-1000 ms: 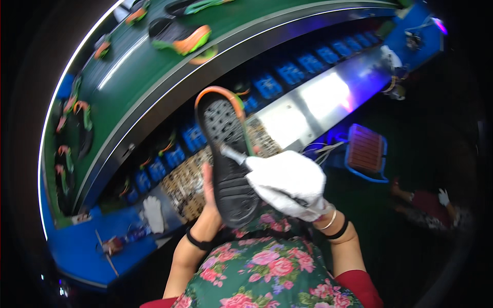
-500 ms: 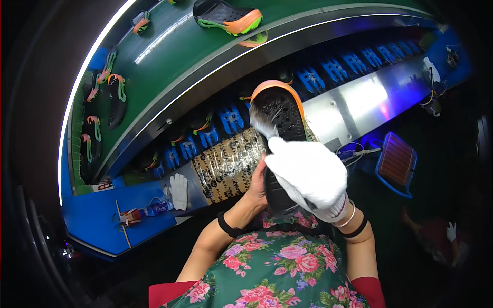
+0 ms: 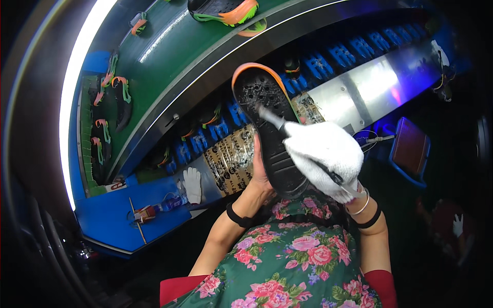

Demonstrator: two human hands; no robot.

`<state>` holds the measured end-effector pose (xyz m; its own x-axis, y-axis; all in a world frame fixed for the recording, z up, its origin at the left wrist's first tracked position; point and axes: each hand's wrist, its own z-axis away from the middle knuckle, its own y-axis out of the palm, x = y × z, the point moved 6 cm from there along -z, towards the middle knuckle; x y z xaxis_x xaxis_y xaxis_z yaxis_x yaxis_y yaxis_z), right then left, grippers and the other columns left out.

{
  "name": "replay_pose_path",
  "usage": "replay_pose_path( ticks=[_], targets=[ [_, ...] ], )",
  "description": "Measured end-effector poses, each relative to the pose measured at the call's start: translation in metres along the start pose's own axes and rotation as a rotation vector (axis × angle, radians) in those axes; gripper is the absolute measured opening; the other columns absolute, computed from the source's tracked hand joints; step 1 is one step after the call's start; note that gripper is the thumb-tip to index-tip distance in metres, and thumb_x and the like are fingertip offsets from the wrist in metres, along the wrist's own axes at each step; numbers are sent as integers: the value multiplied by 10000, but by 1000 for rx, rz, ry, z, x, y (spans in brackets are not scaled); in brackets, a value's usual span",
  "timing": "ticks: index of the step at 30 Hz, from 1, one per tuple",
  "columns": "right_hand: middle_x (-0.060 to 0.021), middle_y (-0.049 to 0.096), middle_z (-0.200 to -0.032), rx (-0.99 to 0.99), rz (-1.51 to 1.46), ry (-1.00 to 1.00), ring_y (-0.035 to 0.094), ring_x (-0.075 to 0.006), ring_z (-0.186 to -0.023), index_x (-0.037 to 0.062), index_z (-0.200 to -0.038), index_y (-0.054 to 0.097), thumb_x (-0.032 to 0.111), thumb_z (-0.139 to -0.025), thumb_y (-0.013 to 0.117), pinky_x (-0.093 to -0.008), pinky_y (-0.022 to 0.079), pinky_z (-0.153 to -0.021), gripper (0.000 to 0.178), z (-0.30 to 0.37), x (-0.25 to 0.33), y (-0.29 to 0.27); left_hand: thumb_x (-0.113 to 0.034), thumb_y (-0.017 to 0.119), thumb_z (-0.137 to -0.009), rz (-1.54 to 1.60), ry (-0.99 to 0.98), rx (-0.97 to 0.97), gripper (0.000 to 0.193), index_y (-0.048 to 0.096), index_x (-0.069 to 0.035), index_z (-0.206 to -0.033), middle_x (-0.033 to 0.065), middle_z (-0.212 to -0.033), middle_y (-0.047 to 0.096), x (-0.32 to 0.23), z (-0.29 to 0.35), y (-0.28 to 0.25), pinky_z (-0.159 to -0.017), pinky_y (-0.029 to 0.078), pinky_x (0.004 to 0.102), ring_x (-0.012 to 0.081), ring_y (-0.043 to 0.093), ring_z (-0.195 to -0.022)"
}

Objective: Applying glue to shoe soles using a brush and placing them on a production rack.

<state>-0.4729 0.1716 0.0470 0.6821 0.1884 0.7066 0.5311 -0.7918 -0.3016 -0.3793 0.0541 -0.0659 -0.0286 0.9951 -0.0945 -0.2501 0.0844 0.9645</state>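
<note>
My bare left hand [image 3: 261, 167] grips a long black shoe sole [image 3: 275, 151] with an orange rim at its far end. Its thumb lies along the left edge, and the other fingers are mostly hidden underneath. The sole's holed upper face is towards me and looks wet and shiny near the far end. In a white knit glove, my right hand [image 3: 326, 156] is closed around the handle of a brush [image 3: 273, 118]. The bristles, slightly blurred, are at the sole's surface just below the holes.
Beyond runs a green conveyor [image 3: 174, 61] carrying black, orange and green shoe parts. Blue holders [image 3: 341, 55] line a metal ledge [image 3: 382, 84], partly covered with printed brown tape [image 3: 231, 159]. A white glove [image 3: 192, 185] and a bottle [image 3: 172, 203] lie left; a blue-framed stool [image 3: 411, 151] stands right.
The brush has moved from the left edge of the sole's far end to below the holes. The sole now leans further left. My view has shifted a little.
</note>
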Motion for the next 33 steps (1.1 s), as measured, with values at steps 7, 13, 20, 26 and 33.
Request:
replay_pose_path(
  ticks=[7,13,20,26,33],
  targets=[
    [-119,783,-1090,18,-164,23,751,-267,-962,70,-1051,801,0,-763,806,-366,593,-832,297,6,18,20,-893,409,-866,-8,-20,213,1088,316,-97,-1601,306,-1508,476,0,-11,25,-1150,421,606,443,492,-1396],
    [-154,770,-1115,25,32,15,747,-298,-955,48,-1071,780,-10,-768,798,-386,592,-850,309,8,18,16,-868,409,-894,-114,116,55,1004,322,-162,-1604,240,-1419,566,-13,-17,22,-1057,504,616,452,574,-1281],
    [-144,734,-1231,142,-306,182,709,-306,-1084,47,-1235,727,40,-871,716,-400,571,-918,364,30,-1,33,-848,480,-881,-42,87,141,962,364,-186,-1570,296,-1431,545,-20,-18,26,-996,524,644,504,630,-1177],
    [-109,782,-1077,99,-164,-22,753,-272,-910,91,-1063,791,41,-790,809,-362,599,-783,279,24,23,28,-817,485,-903,-53,25,281,939,388,-152,-1558,286,-1420,548,-25,-23,30,-972,537,662,504,608,-1205],
    [-100,768,-1126,157,-86,-65,744,-281,-916,87,-1157,773,66,-858,763,-384,599,-810,299,39,15,28,-833,477,-896,18,185,148,981,400,-98,-1540,211,-1468,520,-33,-22,31,-973,546,654,473,563,-1268]
  ],
)
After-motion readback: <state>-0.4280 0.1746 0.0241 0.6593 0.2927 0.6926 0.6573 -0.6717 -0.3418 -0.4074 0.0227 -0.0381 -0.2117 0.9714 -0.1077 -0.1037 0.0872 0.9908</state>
